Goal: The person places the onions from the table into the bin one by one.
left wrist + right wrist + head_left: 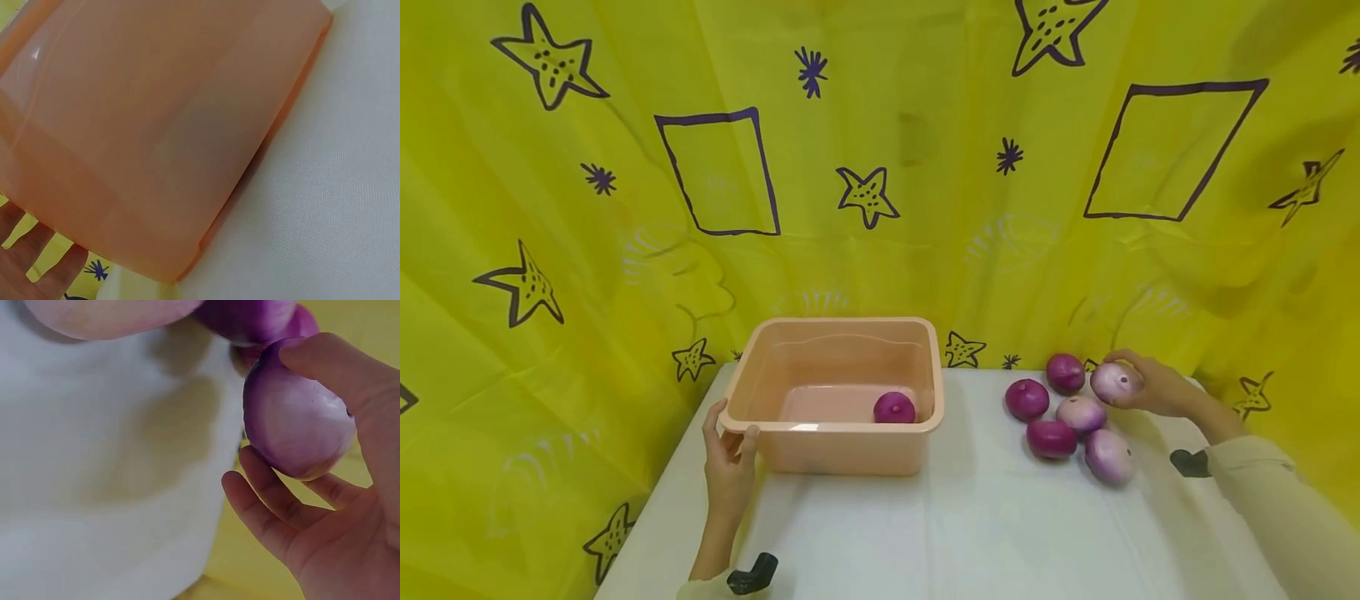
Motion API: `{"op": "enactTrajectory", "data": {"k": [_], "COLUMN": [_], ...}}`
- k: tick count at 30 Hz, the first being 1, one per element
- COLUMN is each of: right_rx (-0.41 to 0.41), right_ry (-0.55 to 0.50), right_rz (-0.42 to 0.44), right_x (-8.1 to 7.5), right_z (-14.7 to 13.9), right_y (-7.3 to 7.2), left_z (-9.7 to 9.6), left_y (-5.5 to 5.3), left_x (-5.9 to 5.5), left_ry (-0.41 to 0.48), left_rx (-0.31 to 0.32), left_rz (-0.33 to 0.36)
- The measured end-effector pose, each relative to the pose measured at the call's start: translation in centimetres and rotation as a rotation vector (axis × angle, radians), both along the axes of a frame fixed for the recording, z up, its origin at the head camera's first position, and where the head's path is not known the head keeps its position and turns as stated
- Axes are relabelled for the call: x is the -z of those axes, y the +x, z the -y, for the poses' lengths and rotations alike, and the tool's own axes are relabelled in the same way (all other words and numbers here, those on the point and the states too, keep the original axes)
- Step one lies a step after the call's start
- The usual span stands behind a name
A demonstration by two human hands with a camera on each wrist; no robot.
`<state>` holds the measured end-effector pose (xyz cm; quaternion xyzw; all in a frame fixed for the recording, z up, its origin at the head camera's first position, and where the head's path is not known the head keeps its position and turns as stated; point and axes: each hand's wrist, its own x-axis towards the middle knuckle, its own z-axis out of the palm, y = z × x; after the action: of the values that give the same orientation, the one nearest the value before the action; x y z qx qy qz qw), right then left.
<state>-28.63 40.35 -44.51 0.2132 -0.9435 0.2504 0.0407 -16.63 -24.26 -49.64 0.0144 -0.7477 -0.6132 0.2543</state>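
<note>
At the near left corner of a peach plastic basin [842, 450], my left hand [728, 471] grips the rim, thumb on the front side and fingers round the left. Several of its fingers [37, 250] show beside the basin wall in the left wrist view. Inside the basin, toward the right, lies a dark purple onion [894, 407]. My right hand [1161, 388] holds a pale purple-and-white onion [300, 419] between thumb and fingers, at the back right of the table. Beside it sit several more onions, among them a dark one [1065, 373] and a pale one [1081, 414].
The table [970, 525] has a white cover. Behind it hangs a yellow curtain [925, 275] with drawn stars and frames, close to the table's back edge. A large pale onion [1109, 457] lies nearest the front of the group.
</note>
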Motion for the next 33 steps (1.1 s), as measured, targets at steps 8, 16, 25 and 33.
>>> {"op": "enactTrajectory", "data": {"k": [8, 16, 25, 33], "right_rx": [-0.042, -0.044, -0.011, 0.004], "right_ry": [-0.019, -0.097, -0.103, -0.081], "right_rz": [-0.189, -0.231, -0.202, -0.178], "right_x": [-3.1, -7.0, -9.2, -10.1], "right_z": [0.4, 1.6, 2.4, 3.3], "right_y": [-0.5, 0.1, 0.5, 0.6], "left_z": [0.0, 0.0, -0.2, -0.1], "left_y": [0.2, 0.2, 0.3, 0.2], "left_x": [-0.1, -0.1, -0.2, -0.1], "left_ry": [-0.013, -0.022, -0.018, -0.018], "left_rx": [-0.017, -0.015, -0.013, -0.017], "left_rz": [0.006, 0.003, -0.001, -0.004]}}
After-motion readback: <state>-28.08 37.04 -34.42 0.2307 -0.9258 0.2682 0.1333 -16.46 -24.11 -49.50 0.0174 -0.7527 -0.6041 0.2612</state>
